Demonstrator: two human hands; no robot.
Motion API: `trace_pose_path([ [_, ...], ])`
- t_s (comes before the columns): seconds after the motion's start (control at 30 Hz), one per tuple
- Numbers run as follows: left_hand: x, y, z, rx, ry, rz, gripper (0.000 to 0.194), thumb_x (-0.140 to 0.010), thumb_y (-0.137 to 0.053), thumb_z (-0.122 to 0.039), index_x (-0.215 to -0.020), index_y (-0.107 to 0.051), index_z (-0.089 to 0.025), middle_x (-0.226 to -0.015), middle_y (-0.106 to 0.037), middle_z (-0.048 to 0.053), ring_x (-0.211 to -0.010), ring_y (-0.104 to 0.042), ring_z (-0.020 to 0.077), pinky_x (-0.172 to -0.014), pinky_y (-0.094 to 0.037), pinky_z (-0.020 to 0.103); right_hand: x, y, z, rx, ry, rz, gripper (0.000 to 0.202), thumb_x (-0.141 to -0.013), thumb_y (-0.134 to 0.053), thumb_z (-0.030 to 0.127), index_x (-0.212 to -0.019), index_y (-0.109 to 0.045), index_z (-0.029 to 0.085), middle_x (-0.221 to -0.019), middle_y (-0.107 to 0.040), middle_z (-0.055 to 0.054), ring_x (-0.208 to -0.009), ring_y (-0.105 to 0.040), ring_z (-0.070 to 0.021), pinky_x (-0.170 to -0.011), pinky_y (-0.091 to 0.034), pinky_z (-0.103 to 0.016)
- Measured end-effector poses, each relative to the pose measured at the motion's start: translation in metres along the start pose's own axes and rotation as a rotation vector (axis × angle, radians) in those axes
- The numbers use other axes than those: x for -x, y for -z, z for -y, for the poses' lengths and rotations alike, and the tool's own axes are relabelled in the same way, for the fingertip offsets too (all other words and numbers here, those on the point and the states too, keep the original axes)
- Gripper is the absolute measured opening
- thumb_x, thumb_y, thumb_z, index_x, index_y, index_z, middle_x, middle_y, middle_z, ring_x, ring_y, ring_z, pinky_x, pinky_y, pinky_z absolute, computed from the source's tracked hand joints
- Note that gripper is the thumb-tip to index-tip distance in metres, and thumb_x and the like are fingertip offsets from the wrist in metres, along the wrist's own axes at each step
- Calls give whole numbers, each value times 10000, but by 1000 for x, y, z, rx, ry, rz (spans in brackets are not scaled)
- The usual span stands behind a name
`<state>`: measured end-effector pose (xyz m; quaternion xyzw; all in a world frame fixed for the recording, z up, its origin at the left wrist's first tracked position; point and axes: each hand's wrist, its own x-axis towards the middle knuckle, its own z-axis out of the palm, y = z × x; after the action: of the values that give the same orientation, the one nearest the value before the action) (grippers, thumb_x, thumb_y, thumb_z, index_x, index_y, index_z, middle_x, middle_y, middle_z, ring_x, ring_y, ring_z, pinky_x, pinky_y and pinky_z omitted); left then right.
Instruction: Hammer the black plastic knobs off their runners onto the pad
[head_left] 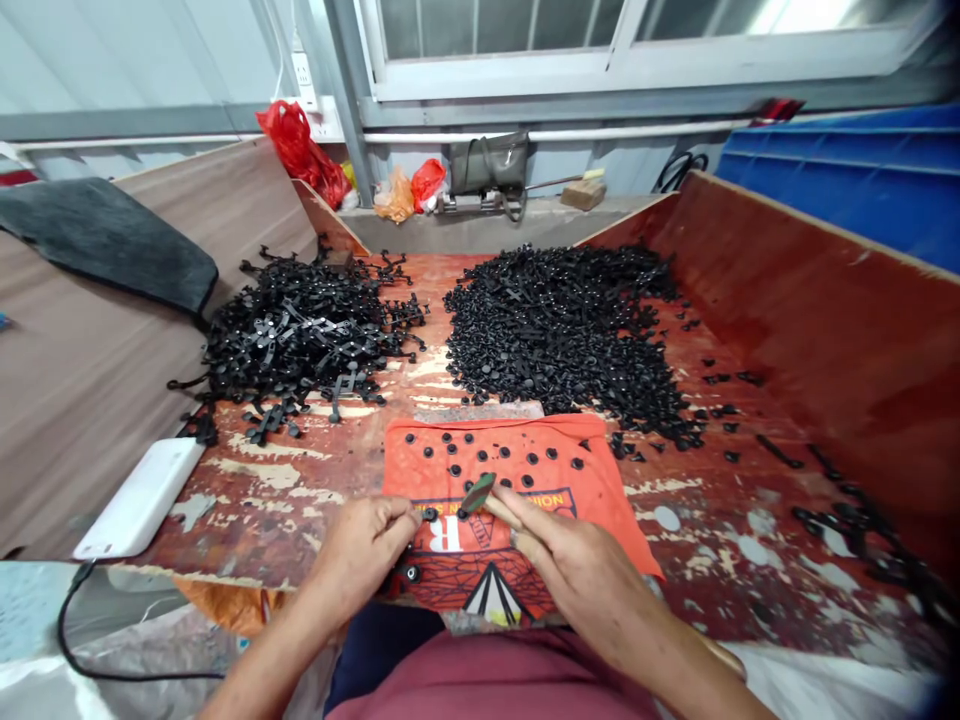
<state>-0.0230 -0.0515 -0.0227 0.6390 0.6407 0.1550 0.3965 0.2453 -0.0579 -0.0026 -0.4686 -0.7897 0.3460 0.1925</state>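
Observation:
In the head view, my right hand (585, 570) is wrapped round the wooden handle of a small hammer (478, 492), its dark green head tilted just above the cloth. The fingers of my left hand (367, 545) are pinched together at a black plastic piece (430, 514), partly hidden by them. An orange printed cloth (600, 520) lies flat beneath both hands. Several round black plastic parts (527, 481) stand spaced out on it. Another black part with a pale ring (412, 573) is beside my left fingers.
Behind the cloth are a large heap of small black parts (555, 320) and, to the left, a heap of black linked pieces (300, 330). A white power bank (140, 497) with a cable lies at the left edge. Wooden boards (810, 290) wall the table's sides.

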Motion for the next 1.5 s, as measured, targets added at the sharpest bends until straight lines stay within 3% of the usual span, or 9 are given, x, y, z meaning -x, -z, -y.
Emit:
trace_pose_path([
  [0.3,-1,-3,4,43,-27,-1,407,-909,-439,-404,-572,-341,-198,-548,-273,-54,-541,-288,106,-535,-185,263,-1,-7,-1,95,14,5,469,-1010,-425,196,-1450,-475,350,-1274,-683,-9,-1071,-696,-224,-956,-560,-412],
  [0.47,-3,-6,10,132,-15,38,420,-896,-461,-443,-571,-350,-202,-552,-254,-56,-533,-253,103,-516,-186,249,-4,2,16,65,125,-71,536,-1017,-393,171,-1523,-346,343,-1347,-637,4,-1132,-661,-194,-954,-556,-357],
  [0.57,-3,-7,10,206,-9,38,451,-879,-476,-510,-564,-388,-199,-544,-281,-54,-528,-262,103,-509,-209,237,-9,-2,24,121,173,-151,548,-1016,-384,179,-1542,-319,320,-1232,-698,-50,-1020,-698,-213,-893,-570,-364],
  [0.67,-2,-8,7,254,1,28,456,-855,-499,-542,-570,-462,-189,-535,-344,-45,-530,-293,107,-510,-231,232,-14,-9,25,224,140,-45,550,-986,-430,156,-1514,-388,306,-1067,-746,-64,-897,-723,-242,-795,-589,-378],
  [0.73,-1,-8,7,233,-2,17,434,-858,-500,-514,-577,-478,-185,-543,-360,-41,-537,-306,110,-515,-235,234,-16,-11,25,204,142,-6,571,-975,-456,140,-1513,-382,315,-1109,-742,-56,-939,-720,-236,-817,-584,-360],
  [0.83,-1,-9,8,160,-21,-5,401,-882,-472,-462,-592,-472,-185,-558,-340,-43,-550,-312,113,-526,-234,241,-16,-12,26,106,195,-100,571,-1004,-408,150,-1542,-311,313,-1268,-682,-60,-1079,-680,-211,-927,-544,-345],
  [1.0,-3,-10,11,121,-36,-4,397,-901,-437,-446,-595,-425,-194,-562,-327,-44,-549,-321,114,-534,-231,250,-18,-19,23,121,104,11,588,-972,-457,131,-1518,-363,329,-1211,-718,-31,-1013,-713,-237,-892,-573,-391],
  [1.17,-3,-9,6,206,-11,-10,411,-875,-458,-488,-589,-462,-193,-549,-349,-44,-545,-330,118,-533,-246,248,-23,-7,25,-114,65,-77,503,-1010,-439,187,-1487,-411,342,-1354,-625,34,-1182,-632,-171,-1030,-501,-323],
  [1.5,1,-7,2,272,29,-14,428,-862,-445,-530,-603,-479,-190,-558,-349,-45,-545,-320,117,-521,-226,247,-13,-2,13,-95,8,-63,491,-994,-438,167,-1461,-461,318,-1368,-607,31,-1220,-605,-185,-1033,-510,-354],
])
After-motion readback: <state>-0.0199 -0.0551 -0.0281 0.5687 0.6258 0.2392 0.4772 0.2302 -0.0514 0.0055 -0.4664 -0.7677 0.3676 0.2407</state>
